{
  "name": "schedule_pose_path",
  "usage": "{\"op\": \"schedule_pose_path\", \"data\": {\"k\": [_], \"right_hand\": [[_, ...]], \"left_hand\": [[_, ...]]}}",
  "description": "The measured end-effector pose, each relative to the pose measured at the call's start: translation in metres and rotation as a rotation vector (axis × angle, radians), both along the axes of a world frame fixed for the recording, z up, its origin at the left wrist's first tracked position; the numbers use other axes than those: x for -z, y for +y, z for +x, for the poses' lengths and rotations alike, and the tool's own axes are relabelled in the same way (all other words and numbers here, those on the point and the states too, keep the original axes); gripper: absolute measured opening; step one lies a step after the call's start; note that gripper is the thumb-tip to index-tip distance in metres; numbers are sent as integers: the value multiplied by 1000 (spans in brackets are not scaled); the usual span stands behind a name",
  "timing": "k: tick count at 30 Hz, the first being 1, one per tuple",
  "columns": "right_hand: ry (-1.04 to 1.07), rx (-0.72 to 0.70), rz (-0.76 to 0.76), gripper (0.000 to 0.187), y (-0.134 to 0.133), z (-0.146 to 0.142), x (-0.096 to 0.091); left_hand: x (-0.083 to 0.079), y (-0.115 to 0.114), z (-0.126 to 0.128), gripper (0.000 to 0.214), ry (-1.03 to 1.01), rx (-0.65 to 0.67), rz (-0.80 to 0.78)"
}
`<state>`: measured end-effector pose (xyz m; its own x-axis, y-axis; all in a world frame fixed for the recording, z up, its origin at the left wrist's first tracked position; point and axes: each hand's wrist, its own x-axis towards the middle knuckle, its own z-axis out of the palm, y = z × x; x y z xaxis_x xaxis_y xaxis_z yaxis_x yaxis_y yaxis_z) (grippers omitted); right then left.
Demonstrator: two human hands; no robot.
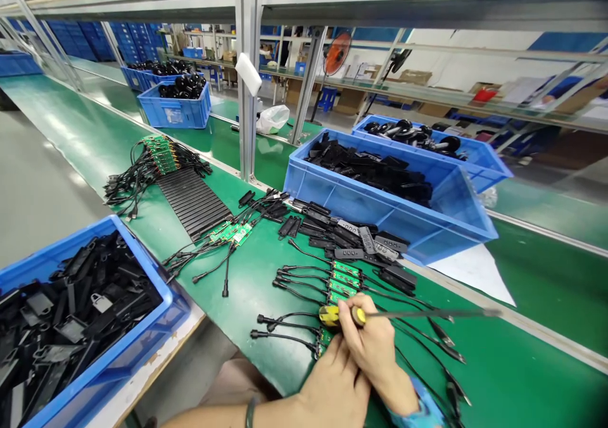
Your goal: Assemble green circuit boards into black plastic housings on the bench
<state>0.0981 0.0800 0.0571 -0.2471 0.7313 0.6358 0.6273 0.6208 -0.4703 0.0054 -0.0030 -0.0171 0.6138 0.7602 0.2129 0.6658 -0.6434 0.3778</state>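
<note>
My right hand (373, 346) grips a screwdriver (339, 316) by its yellow and black handle, the long shaft pointing right. My left hand (327, 383) is partly under the right one, its fingers on the near end of a row of green circuit boards (344, 280); the fingertips are partly hidden. Black cables (299, 273) run left from the boards, and longer leads (418, 336) go off to the right. Black and grey plastic casings (349, 238) lie loosely behind the row. A second group of boards (232, 232) with cables lies to the left.
Blue bins of black parts stand at the front left (164, 289) and behind the casings (380, 216). Farther along the bench are a row of black strips (194, 203), stacked boards (161, 154) and another blue bin (175, 114). A metal post (247, 130) rises behind the work surface.
</note>
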Motion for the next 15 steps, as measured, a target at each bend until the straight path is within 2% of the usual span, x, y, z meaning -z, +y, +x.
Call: {"op": "schedule_pose_path", "data": {"k": [3, 5, 8, 12, 15], "right_hand": [[0, -1, -18, 14, -7, 0, 1], [38, -43, -5, 10, -13, -1, 2], [39, -129, -1, 16, -18, -4, 4], [39, -110, -25, 13, -25, -2, -1], [54, -188, 5, 12, -35, -2, 1]], "left_hand": [[5, -2, 2, 105, -13, -33, 35], [9, -3, 3, 99, -7, -20, 67], [15, -3, 5, 88, 11, 4, 72], [17, -3, 5, 91, -36, 12, -4], [19, -6, 7, 77, -215, -24, -141]]}}
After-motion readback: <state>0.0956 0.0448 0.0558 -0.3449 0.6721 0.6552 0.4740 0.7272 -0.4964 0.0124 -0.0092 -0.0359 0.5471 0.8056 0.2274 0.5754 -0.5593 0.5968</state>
